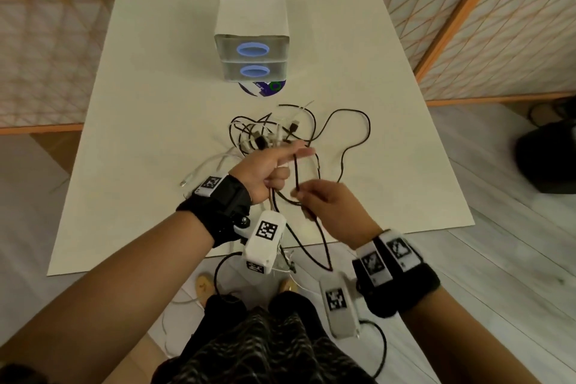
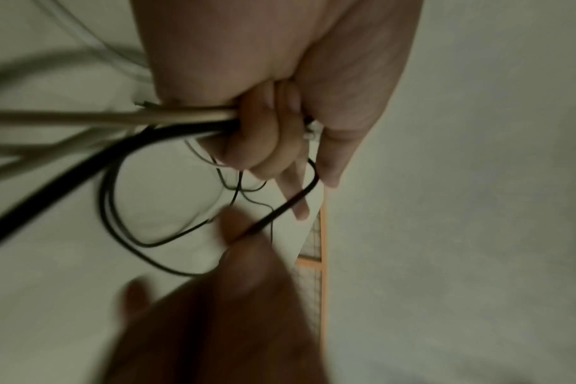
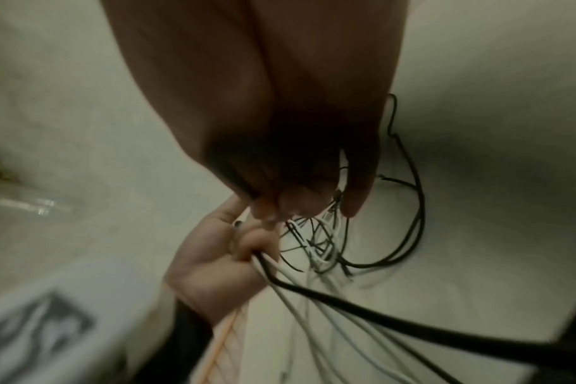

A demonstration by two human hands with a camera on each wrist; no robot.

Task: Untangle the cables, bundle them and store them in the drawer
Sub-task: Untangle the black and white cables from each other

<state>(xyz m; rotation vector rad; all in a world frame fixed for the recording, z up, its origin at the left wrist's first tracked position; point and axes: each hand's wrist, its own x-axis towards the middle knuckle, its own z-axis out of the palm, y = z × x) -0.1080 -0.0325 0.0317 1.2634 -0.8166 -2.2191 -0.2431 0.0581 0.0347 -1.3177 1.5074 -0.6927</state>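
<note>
The left hand (image 1: 268, 170) is up above the near half of the table (image 1: 149, 140), its lower fingers curled tight around a bunch of white and black cables (image 1: 271, 134), while its index finger sticks out straight to the right. The left wrist view shows that grip close up: curled fingers (image 2: 263, 135) clamped on a pale cable and a black one together. Just right of it and a touch nearer, the right hand (image 1: 327, 209) pinches a single black cable (image 1: 296, 171) between thumb and fingertips; that strand runs up to the left hand's outstretched finger. From the right wrist view the pinch is blurred, fingertips bunched together just above the left fist.

The rest of the tangle lies on the table just beyond the hands, one black loop swinging wide to the right, and more cable hangs off the near edge towards the floor. At the far end of the table stands the small drawer unit (image 1: 252, 40), both drawers (image 1: 253, 71) closed, well apart from the cables. A disc (image 1: 265, 89) peeks out from under its front.
</note>
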